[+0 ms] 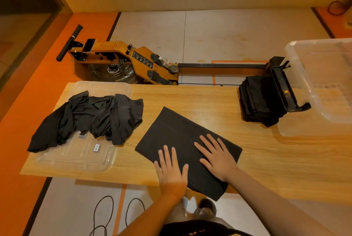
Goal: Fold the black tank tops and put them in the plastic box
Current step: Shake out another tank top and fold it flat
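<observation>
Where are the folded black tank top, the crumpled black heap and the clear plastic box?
Folded black tank top (181, 134): head view, bare middle.
Crumpled black heap (91, 117): head view, centre.
Clear plastic box (312, 126): head view, near wall.

We count: left hand (171, 167), right hand (217, 156); one flat tank top (181, 134); one crumpled heap (85, 117) left, contents uncountable; one folded stack (261, 100) right; one plastic box (323, 119); one lid (76, 159); one rowing machine (141, 58); one bottle (168, 63).

Both hands, left hand (171, 169) and right hand (217, 156), flat on folded tank top (182, 136); unfolded pile (89, 117) left, folded stack (261, 102) beside plastic box (323, 87).
</observation>
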Demonstrator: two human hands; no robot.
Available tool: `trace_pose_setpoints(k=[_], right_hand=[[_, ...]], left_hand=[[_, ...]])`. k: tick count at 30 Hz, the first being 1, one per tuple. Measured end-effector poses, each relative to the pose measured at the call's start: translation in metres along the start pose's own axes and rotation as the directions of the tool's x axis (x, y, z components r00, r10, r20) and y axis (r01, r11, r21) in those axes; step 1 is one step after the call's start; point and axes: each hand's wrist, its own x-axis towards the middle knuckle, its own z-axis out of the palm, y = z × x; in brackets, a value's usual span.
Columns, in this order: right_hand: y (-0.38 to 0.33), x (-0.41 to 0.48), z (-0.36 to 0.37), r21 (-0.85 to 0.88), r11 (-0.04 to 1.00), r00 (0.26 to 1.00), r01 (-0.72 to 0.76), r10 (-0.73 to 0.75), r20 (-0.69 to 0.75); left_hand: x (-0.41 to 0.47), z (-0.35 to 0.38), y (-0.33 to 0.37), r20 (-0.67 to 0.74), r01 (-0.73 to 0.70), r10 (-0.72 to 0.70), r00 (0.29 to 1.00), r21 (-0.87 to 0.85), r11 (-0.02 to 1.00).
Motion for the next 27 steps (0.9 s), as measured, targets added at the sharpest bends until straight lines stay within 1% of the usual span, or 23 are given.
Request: trace_pose_setpoints(k=[2, 3, 4, 5, 6, 7, 8, 9, 11, 13, 17, 19, 20, 21, 23, 25, 27], right_hand=[[0.004, -0.012, 0.009, 0.034, 0.997, 0.997, -0.067, 0.065, 0.052], [0.000, -0.020, 0.011, 0.059, 0.990, 0.990, -0.129, 0.126, 0.064], [-0.008, -0.027, 0.014, 0.092, 0.974, 0.978, -0.205, 0.202, 0.049], [-0.019, -0.033, 0.017, 0.143, 0.947, 0.958, -0.288, 0.286, 0.037], [-0.032, -0.038, 0.022, 0.205, 0.910, 0.932, -0.360, 0.361, 0.032], [-0.046, -0.041, 0.026, 0.250, 0.878, 0.910, -0.408, 0.414, 0.032], [-0.059, -0.042, 0.027, 0.277, 0.863, 0.900, -0.422, 0.436, 0.015], [-0.068, -0.043, 0.028, 0.282, 0.865, 0.901, -0.415, 0.434, -0.009], [-0.072, -0.042, 0.024, 0.246, 0.904, 0.928, -0.349, 0.370, -0.046], [-0.061, -0.036, 0.021, 0.187, 0.951, 0.963, -0.248, 0.263, -0.064], [-0.029, -0.034, 0.018, 0.104, 0.990, 0.991, -0.097, 0.106, -0.086], [-0.020, -0.041, 0.014, 0.093, 0.996, 0.996, -0.009, 0.017, -0.085], [-0.020, -0.045, 0.012, 0.097, 0.994, 0.996, 0.040, -0.032, -0.087], [-0.021, -0.048, 0.012, 0.108, 0.991, 0.993, 0.084, -0.075, -0.087], [-0.025, -0.052, 0.016, 0.140, 0.980, 0.990, 0.139, -0.132, -0.055], [-0.029, -0.055, 0.022, 0.151, 0.978, 0.989, 0.147, -0.147, -0.005], [-0.030, -0.056, 0.027, 0.142, 0.980, 0.989, 0.141, -0.145, 0.016]], left_hand=[[0.008, 0.006, -0.007, 0.001, -0.047, 0.047, 0.999, 0.037, 0.998], [0.015, -0.001, -0.013, 0.012, -0.106, 0.105, 0.994, 0.067, 0.992], [0.026, -0.010, -0.019, 0.027, -0.203, 0.201, 0.979, 0.125, 0.971], [0.040, -0.021, -0.026, 0.076, -0.335, 0.327, 0.942, 0.182, 0.925], [0.057, -0.035, -0.030, 0.180, -0.454, 0.422, 0.888, 0.210, 0.866], [0.075, -0.051, -0.032, 0.287, -0.533, 0.466, 0.837, 0.236, 0.812], [0.091, -0.066, -0.031, 0.347, -0.580, 0.483, 0.804, 0.275, 0.767], [0.103, -0.079, -0.029, 0.363, -0.609, 0.501, 0.785, 0.310, 0.730], [0.111, -0.091, -0.023, 0.308, -0.614, 0.535, 0.787, 0.309, 0.727], [0.098, -0.081, -0.017, 0.209, -0.616, 0.580, 0.787, 0.229, 0.753], [0.044, -0.032, -0.030, 0.071, -0.698, 0.696, 0.715, 0.126, 0.704], [0.019, -0.017, -0.043, 0.002, -0.672, 0.672, 0.741, 0.018, 0.741], [0.008, -0.013, -0.047, -0.001, -0.657, 0.657, 0.754, -0.031, 0.754], [-0.001, -0.012, -0.051, 0.007, -0.654, 0.655, 0.756, -0.032, 0.755], [-0.011, -0.008, -0.060, 0.076, -0.663, 0.660, 0.747, 0.028, 0.748], [-0.010, 0.000, -0.069, 0.109, -0.658, 0.649, 0.753, 0.079, 0.749], [-0.004, 0.009, -0.074, 0.105, -0.656, 0.647, 0.755, 0.111, 0.747]])
